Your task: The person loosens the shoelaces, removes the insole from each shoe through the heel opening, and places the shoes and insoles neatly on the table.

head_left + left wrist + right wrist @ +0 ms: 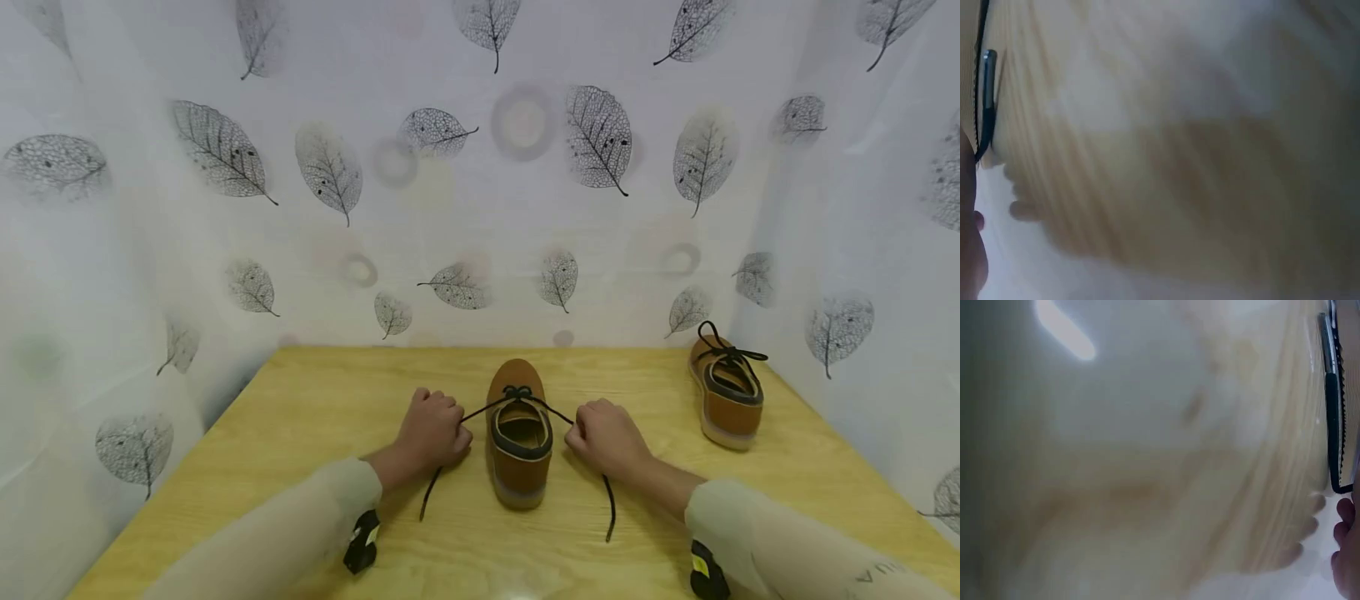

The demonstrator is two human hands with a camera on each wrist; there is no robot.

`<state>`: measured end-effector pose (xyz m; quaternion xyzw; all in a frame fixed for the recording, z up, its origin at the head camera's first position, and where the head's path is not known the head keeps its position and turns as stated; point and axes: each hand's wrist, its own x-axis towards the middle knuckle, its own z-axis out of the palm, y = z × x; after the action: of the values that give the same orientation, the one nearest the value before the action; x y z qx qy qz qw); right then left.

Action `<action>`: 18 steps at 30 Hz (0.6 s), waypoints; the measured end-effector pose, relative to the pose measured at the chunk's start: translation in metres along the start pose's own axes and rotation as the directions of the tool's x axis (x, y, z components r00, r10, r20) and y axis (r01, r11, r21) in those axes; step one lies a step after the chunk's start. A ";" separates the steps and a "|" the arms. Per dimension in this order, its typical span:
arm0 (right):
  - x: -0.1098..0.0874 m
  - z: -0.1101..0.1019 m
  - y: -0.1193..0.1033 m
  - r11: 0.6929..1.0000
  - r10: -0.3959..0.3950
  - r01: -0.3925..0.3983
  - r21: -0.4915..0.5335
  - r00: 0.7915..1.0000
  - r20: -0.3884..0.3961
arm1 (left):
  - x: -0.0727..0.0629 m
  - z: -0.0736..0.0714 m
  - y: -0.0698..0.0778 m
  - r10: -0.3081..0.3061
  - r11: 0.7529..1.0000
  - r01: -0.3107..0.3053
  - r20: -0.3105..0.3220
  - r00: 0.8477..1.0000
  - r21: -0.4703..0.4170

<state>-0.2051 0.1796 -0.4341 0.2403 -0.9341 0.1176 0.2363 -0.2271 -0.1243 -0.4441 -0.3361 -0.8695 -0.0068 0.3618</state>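
Observation:
A brown shoe [521, 487] with a dark collar stands at the middle of the table, toe pointing away from me. Its black lace is crossed at the throat in a small knot [517, 392], and both ends run outward. To the left of the shoe my left hand [433, 429] grips one lace end, whose tip hangs below the fist. On the other side my right hand [609, 437] grips the other end, its tip [611, 517] trailing down onto the wood. Both lace lengths look taut between knot and fists. In each wrist view the lace's tip shows at the edge.
A second brown shoe [731, 412] stands at the right back of the table, its black lace tied in a bow. The light wooden table [337, 375] ends against a white curtain [465, 217] printed with leaves, which also hangs along both sides.

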 end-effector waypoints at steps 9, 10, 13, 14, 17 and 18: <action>0.005 -0.004 0.003 0.930 -0.323 0.302 -0.208 0.943 -0.077 | 0.007 -0.003 -0.003 0.159 0.985 -0.156 -0.036 0.987 0.077; 0.005 -0.004 0.003 0.930 -0.327 0.305 -0.205 0.941 -0.084 | 0.008 -0.003 -0.001 0.158 0.986 -0.155 -0.048 0.986 0.067; 0.008 -0.004 0.001 0.946 -0.301 0.281 -0.160 0.946 -0.120 | 0.013 -0.003 0.003 0.143 0.989 -0.140 -0.068 0.987 0.042; 0.008 -0.004 0.001 0.952 -0.290 0.271 -0.145 0.948 -0.133 | 0.014 -0.003 0.004 0.136 0.990 -0.134 -0.067 0.988 0.035; 0.006 -0.002 -0.001 0.970 -0.240 0.231 -0.076 0.961 -0.136 | 0.015 -0.004 0.009 0.107 0.994 -0.107 -0.045 0.993 0.008; 0.005 -0.001 -0.001 0.977 -0.213 0.209 -0.044 0.969 -0.123 | 0.014 -0.004 0.011 0.089 0.996 -0.090 -0.035 0.995 -0.015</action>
<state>-0.2075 0.1770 -0.4308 0.3268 -0.8879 0.0924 0.3103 -0.2251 -0.1086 -0.4347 -0.3776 -0.8472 -0.0035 0.3736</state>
